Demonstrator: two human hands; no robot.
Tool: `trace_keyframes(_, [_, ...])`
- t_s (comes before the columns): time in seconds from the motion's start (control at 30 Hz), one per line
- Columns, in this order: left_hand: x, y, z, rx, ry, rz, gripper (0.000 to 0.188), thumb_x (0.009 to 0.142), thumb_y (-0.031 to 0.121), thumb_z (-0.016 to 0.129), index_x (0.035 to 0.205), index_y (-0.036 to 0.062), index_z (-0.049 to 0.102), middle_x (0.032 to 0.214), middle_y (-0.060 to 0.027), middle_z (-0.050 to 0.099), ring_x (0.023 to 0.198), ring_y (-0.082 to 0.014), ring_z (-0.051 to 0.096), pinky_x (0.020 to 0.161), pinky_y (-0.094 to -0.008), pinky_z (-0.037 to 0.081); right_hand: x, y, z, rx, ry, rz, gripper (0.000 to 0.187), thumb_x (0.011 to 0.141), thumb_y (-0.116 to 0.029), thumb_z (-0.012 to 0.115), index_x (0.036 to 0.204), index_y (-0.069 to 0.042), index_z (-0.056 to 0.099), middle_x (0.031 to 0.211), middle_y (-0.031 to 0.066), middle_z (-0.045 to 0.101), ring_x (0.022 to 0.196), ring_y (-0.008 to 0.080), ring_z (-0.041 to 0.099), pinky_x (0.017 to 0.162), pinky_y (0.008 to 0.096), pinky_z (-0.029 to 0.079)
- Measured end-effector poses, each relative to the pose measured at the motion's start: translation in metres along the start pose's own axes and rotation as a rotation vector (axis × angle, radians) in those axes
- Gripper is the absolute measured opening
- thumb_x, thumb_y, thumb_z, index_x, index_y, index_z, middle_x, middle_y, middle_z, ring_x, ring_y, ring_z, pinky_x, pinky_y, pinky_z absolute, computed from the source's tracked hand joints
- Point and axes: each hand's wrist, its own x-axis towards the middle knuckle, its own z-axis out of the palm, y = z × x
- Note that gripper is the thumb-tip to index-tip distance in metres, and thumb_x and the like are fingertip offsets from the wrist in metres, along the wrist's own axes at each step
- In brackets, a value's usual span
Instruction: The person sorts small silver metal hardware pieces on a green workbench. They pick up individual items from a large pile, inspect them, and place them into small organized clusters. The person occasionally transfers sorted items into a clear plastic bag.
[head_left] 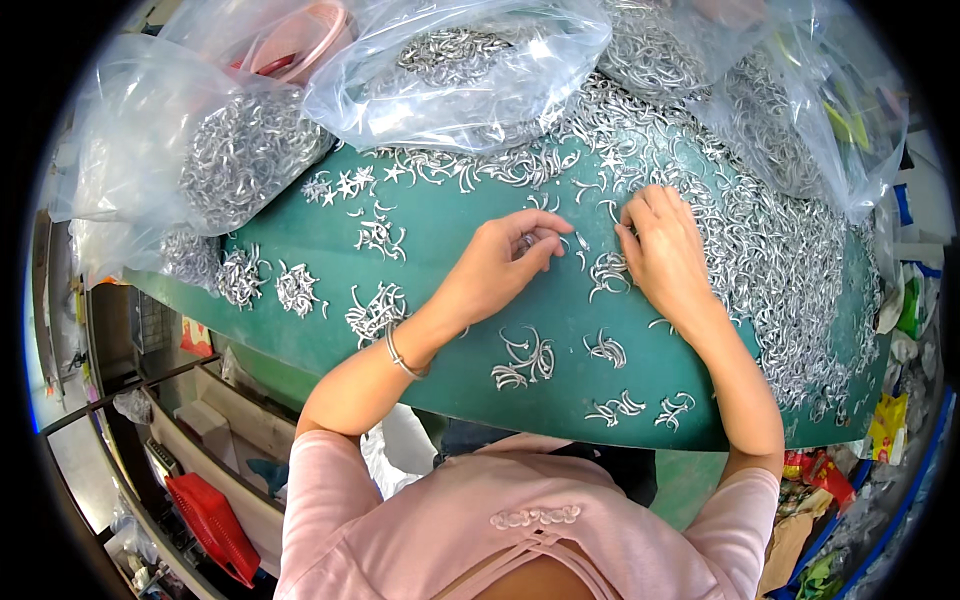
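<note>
Many small curved silver metal pieces (800, 270) lie spread over the green tabletop (440, 280), densest on the right. My left hand (505, 258) hovers above the middle with its fingers curled, and a few silver pieces show inside them. At the left edge of the dense spread, my right hand (662, 250) is turned down with fingers drawn together; whatever its fingertips hold is hidden. Between the hands lies a small cluster of curved pieces (607, 273). Nearer to me are other small clusters, among them one group (524, 358) and another (606, 349).
Clear plastic bags filled with metal pieces stand at the left (250, 150), far middle (455, 85) and far right (770, 130). Small heaps (378, 312) line the table's left part. A pink basin (300, 40) sits behind. Below left is a red basket (212, 525).
</note>
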Motion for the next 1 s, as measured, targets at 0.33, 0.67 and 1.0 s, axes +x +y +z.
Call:
trace_keyframes(0.33, [0.000,-0.008,0.002,-0.022,-0.026,0.029,0.023,0.099,0.009,0.057,0.119,0.0006,0.064,0.095,-0.0015,0.064,0.080,-0.0064,0.055,0.067,-0.0207,0.046,-0.055,-0.019,-0.044,0.352,-0.374,0.005,0.014,0.081,-0.005,0.070,0.089,-0.001,0.059,0.086,0.0136,0.056,0.090,0.0333,0.058,0.079,0.0421,0.048])
trace_keyframes(0.67, [0.001,-0.003,0.001,0.008,-0.034,0.016,0.023,0.099,0.010,0.058,0.119,0.0009,0.064,0.094,-0.0026,0.066,0.078,-0.0070,0.055,0.065,-0.0212,0.046,0.018,0.057,-0.012,0.029,0.198,0.152,0.029,0.086,-0.012,0.070,0.110,0.000,0.060,0.111,0.0186,0.060,0.109,0.0370,0.053,0.095,0.0442,0.044])
trace_keyframes(1.0, [-0.001,-0.007,-0.004,-0.047,0.001,0.017,0.023,0.099,0.010,0.058,0.119,0.0018,0.065,0.094,-0.0023,0.066,0.077,-0.0066,0.055,0.065,-0.0207,0.046,0.011,0.056,-0.015,0.500,0.064,0.393,0.014,0.085,-0.002,0.072,0.099,0.002,0.070,0.080,0.0091,0.070,0.069,0.0170,0.065,0.065,0.0306,0.052])
